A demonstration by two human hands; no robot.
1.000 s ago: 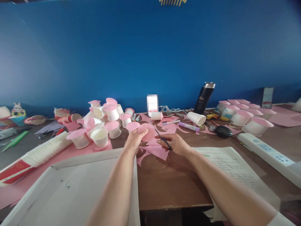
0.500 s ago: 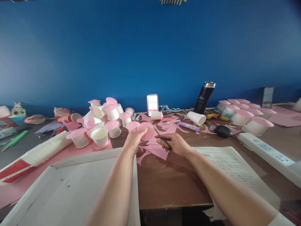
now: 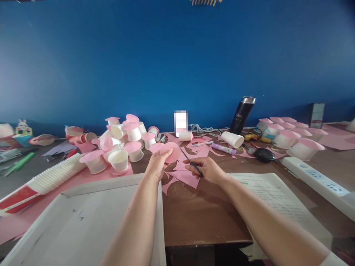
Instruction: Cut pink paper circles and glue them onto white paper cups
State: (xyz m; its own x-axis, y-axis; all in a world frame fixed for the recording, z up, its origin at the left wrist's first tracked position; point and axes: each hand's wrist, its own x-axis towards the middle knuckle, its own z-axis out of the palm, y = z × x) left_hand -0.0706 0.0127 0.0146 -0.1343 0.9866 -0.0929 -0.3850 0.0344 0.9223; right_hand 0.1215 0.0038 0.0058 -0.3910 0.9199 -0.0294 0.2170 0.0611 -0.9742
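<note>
A round piece of pink paper (image 3: 173, 153) is pinched between the thumb and fingers of my left hand (image 3: 158, 162). Another rounded pink piece (image 3: 156, 147) shows just left of that thumb; whether the two are joined I cannot tell. My right hand (image 3: 206, 170) is closed round the dark handles of a pair of scissors (image 3: 196, 168). Their blades point up and left, with the tips close to the right edge of the round paper. Pink paper scraps (image 3: 184, 178) lie on the table below both hands.
White paper cups with pink discs (image 3: 133, 149) crowd the left; more capped cups (image 3: 287, 137) stand right. A stack of cups (image 3: 55, 173) lies beside a shallow white box (image 3: 102, 218). A black flask (image 3: 242, 115), glue stick (image 3: 223, 149) and power strip (image 3: 318, 181) are on the right.
The round pink paper in my left hand has turned and shifted slightly up and left. My right hand keeps the scissors in nearly the same place.
</note>
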